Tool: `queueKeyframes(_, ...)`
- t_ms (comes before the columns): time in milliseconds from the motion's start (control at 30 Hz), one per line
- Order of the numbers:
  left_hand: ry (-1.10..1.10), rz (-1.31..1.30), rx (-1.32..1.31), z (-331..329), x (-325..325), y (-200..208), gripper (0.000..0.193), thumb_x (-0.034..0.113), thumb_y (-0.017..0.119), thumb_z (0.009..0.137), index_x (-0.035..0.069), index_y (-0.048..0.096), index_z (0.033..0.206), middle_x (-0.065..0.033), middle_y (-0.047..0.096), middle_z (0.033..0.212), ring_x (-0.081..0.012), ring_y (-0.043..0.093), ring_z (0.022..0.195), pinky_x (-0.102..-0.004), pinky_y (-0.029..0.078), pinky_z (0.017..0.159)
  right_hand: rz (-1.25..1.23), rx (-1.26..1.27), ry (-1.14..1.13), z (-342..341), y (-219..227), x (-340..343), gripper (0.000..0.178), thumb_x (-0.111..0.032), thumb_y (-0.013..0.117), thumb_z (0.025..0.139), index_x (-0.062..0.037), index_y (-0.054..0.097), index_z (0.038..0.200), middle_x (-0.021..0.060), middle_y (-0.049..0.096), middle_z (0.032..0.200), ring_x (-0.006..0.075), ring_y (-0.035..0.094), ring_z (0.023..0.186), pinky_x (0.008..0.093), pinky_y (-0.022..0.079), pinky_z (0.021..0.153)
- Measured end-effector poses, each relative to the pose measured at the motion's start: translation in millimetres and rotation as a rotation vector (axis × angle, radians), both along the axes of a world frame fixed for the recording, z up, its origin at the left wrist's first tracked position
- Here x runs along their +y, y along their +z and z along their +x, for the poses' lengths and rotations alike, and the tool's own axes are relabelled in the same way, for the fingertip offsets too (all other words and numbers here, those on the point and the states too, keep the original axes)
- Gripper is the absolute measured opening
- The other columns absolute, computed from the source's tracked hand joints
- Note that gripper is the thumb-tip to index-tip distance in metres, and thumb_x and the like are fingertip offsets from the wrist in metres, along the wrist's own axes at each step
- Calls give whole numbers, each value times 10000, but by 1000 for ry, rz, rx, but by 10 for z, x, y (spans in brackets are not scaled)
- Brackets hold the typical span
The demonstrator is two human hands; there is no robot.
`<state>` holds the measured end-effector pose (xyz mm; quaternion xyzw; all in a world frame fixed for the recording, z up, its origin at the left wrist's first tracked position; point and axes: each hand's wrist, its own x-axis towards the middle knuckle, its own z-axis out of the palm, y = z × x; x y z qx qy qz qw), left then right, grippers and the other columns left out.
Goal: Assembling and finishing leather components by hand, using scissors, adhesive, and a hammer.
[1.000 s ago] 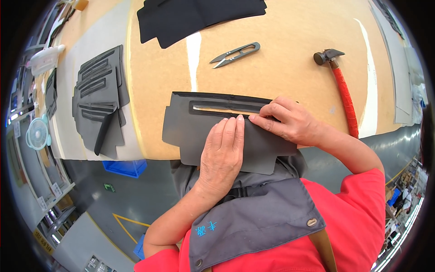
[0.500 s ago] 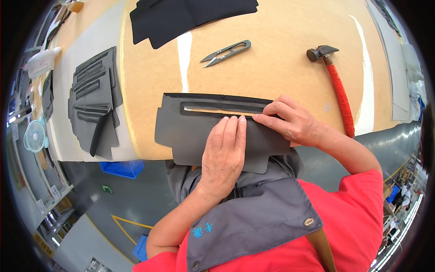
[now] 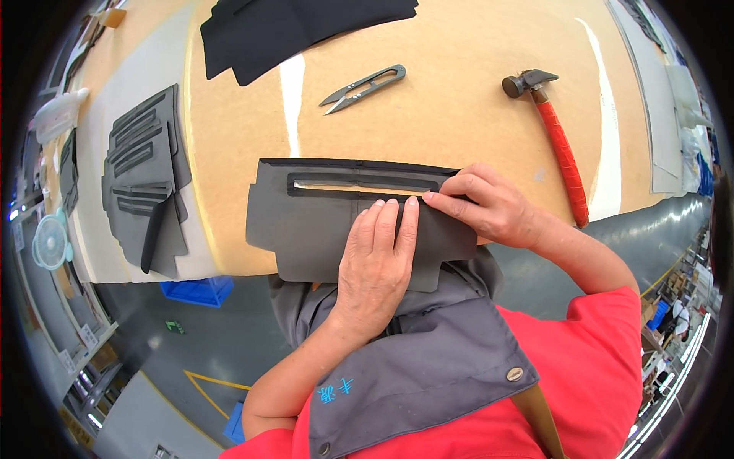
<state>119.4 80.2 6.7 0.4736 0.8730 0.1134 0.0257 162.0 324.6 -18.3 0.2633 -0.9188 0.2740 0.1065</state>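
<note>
A dark grey sheet panel [image 3: 306, 233] of flat, leather-like material lies at the table's near edge, partly overhanging it. Near its far edge runs a long narrow slot framed by a black strip [image 3: 325, 191]. My left hand [image 3: 375, 256] rests flat on the panel, fingers stretched out and tips at the slot's near border. At the right end of the slot my right hand [image 3: 493, 206] pinches that border between thumb and forefinger. Whatever lies right under those fingertips is hidden.
Beyond the panel lie thread snips [image 3: 363, 88] and a hammer [image 3: 554, 138] with a red-wrapped handle. Black fabric pieces [image 3: 298, 34] sit at the far side. Stacked grey panels [image 3: 145, 183] lie on the left. A blue bin [image 3: 197, 291] stands below the table edge.
The whole view has shifted, so the table and its things appear farther left. Against the panel, both hands have slid slightly right along the slot's near border.
</note>
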Motion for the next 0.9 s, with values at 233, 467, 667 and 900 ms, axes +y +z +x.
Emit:
queueKeyframes(233, -16, 9, -26, 10, 6, -13, 553, 53, 626, 867, -5, 554, 1412, -148, 528, 1324, -290, 519, 1294, -389, 461, 1111, 9, 24, -26, 14, -6, 15, 516, -83, 747, 679, -20, 719, 1191, 67, 618, 1008, 235, 616, 858, 346, 550, 734)
queueKeyframes(467, -11, 14, -44, 20, 12, -26, 553, 61, 628, 873, 14, 551, 1419, -155, 514, 1328, -302, 506, 1300, -396, 457, 1117, 82, 67, 30, 50, -18, 38, 565, -98, 736, 660, -9, 714, 1217, 64, 619, 1026, 235, 621, 873, 346, 555, 738)
queueKeyframes(667, -15, 1, -30, 20, 22, -15, 546, 67, 620, 877, 18, 555, 1417, -159, 516, 1328, -303, 506, 1298, -397, 457, 1118, 60, 43, 24, 66, -24, 66, 673, -162, 687, 567, 21, 695, 1215, 84, 604, 1058, 249, 630, 902, 346, 564, 764)
queueKeyframes(900, -20, -30, -1, 22, 18, -20, 541, 73, 611, 884, 19, 553, 1419, -161, 518, 1337, -302, 510, 1295, -394, 455, 1119, 137, 77, 13, 66, 0, 63, 565, -98, 721, 658, -20, 728, 1217, 42, 630, 1054, 233, 622, 889, 345, 553, 743)
